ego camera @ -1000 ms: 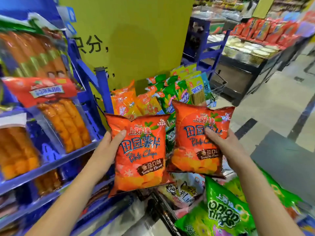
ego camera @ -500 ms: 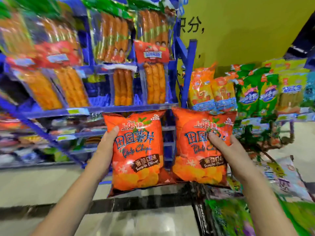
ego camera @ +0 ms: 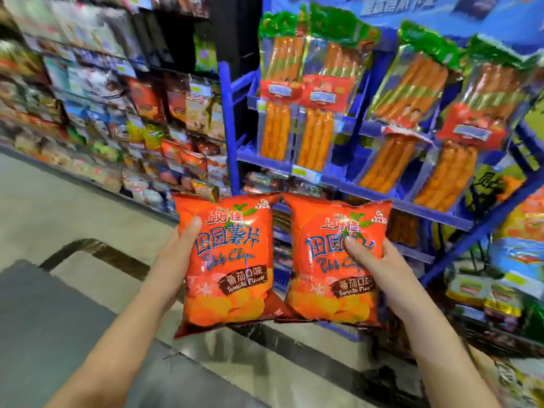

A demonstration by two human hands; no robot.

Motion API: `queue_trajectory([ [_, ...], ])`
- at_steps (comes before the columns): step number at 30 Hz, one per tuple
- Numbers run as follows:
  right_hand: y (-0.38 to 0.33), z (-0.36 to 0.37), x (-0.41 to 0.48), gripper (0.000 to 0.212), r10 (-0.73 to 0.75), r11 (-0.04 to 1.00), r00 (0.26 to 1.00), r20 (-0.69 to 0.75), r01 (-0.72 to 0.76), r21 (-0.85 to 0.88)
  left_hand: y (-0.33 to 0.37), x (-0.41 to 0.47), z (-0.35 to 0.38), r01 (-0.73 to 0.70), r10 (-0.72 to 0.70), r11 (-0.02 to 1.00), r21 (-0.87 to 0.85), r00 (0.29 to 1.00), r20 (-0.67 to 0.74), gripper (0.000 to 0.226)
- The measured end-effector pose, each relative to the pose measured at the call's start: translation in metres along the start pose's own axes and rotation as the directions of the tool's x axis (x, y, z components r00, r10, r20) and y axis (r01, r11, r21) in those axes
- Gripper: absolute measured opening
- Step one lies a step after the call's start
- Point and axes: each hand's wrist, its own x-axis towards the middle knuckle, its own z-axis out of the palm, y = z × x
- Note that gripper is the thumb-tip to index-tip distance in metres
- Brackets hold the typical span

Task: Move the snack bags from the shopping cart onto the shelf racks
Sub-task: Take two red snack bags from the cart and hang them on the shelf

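1. Orange-red potato-chip bags, two of them, stay raised side by side. The left hand [ego camera: 176, 257] grips the left bag [ego camera: 232, 290] by its outer edge, thumb on the front. The right hand [ego camera: 382, 269] holds the right bag [ego camera: 323, 290] the same way.
2. The change is in the view, which has swung leftward. The shopping cart and the yellow wall are now out of sight. The blue rack [ego camera: 228, 128] hung with sausage packs [ego camera: 315, 113] now stands directly behind the bags. A long aisle shelf [ego camera: 117, 113], blurred, opens on the left.
3. Neither grip has altered, and the bags' inner edges nearly meet, as before.
4. Both bags are clear of the cart and in transit. The person seems to be turning to find their slot, and placing has not begun.
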Motion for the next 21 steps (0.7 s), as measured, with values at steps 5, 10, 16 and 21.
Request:
queue_trajectory([
  [5,-0.004,0.13,0.008,0.069,-0.009,1.0,0.992,0.128,0.009,0.002,0.003,-0.011,-0.132,-0.036,0.032,0.999,-0.034,0.992,-0.12,0.06],
  [10,-0.005,0.241,0.015,0.069,-0.029,1.0,0.974,0.226,0.03,-0.002,0.014,-0.017,-0.234,-0.048,0.039,0.998,-0.045,0.983,-0.181,0.047],
  [16,-0.008,0.347,0.046,0.079,0.008,0.998,0.937,0.348,0.013,-0.059,0.022,-0.008,-0.324,-0.027,0.026,1.0,-0.001,0.952,-0.306,0.043],
  [21,-0.002,0.424,0.094,0.057,0.027,0.996,0.913,0.407,0.008,-0.085,0.024,0.023,-0.38,-0.003,-0.003,1.0,-0.015,0.91,-0.414,0.039],
])
